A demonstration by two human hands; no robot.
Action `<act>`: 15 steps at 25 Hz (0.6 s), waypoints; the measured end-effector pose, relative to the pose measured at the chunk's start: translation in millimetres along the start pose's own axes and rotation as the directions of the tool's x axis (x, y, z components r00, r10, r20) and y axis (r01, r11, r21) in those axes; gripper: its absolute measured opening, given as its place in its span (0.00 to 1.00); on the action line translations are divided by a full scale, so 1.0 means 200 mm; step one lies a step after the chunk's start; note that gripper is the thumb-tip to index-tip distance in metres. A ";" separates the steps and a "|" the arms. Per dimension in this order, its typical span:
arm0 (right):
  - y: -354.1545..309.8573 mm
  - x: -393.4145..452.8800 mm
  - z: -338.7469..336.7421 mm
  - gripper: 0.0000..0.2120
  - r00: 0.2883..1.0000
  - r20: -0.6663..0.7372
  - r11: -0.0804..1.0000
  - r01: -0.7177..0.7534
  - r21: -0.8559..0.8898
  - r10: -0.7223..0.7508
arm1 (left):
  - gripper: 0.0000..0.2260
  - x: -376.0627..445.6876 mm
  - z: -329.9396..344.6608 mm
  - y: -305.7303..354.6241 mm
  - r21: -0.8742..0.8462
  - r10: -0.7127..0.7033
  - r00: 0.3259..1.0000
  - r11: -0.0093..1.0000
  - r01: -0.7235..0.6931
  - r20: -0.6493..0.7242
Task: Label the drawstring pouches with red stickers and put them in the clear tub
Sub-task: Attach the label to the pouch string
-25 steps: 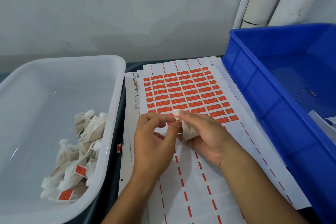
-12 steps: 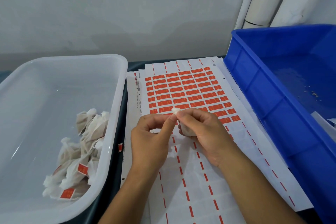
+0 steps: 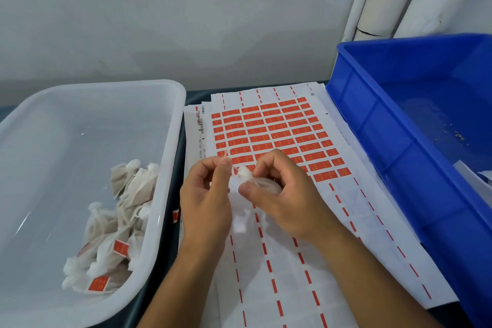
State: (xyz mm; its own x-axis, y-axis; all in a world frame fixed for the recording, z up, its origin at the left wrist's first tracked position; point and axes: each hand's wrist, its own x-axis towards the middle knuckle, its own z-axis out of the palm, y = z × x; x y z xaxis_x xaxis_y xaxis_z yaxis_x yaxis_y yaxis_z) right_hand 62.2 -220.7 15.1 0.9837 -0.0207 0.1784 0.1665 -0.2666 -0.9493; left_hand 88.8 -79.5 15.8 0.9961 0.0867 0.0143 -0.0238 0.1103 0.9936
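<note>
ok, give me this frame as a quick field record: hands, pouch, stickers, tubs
left hand: pinches the drawstring of the pouch
right hand: holds the pouch in hand above the sticker sheet
pouch in hand: white; gathered top faces left; no red sticker visible on it
sticker sheet: red stickers fill the far rows; near rows are peeled
clear tub: left of the sheet, holds a pile of pouches, several with red stickers
blue crate: right of the sheet; only small debris and a white scrap visible inside
</note>
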 end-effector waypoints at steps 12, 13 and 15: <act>0.07 0.04 -0.11 0.08 0.958 -0.280 0.992 -0.083 -0.091 0.055 | 0.09 0.05 -0.02 -0.03 0.364 -0.013 1.000 0.931 0.017 -0.011; 0.08 0.05 -0.14 0.08 0.932 -0.356 0.988 -0.118 -0.097 0.076 | 0.12 0.05 -0.02 -0.04 0.465 -0.032 0.999 0.885 0.029 -0.003; 0.11 0.07 -0.20 0.07 0.873 -0.474 0.982 -0.171 -0.073 0.117 | 0.21 0.07 -0.04 -0.07 0.675 -0.012 1.000 0.738 0.004 0.007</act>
State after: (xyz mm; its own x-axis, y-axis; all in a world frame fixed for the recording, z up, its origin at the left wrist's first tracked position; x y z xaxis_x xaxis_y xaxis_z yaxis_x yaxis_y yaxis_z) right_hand 76.6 -265.7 7.8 0.8464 -0.5056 0.1674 -0.0098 -0.3291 -0.9443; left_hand 101.4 -71.2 0.2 0.9969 0.0784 0.0030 0.0436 -0.5865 0.8088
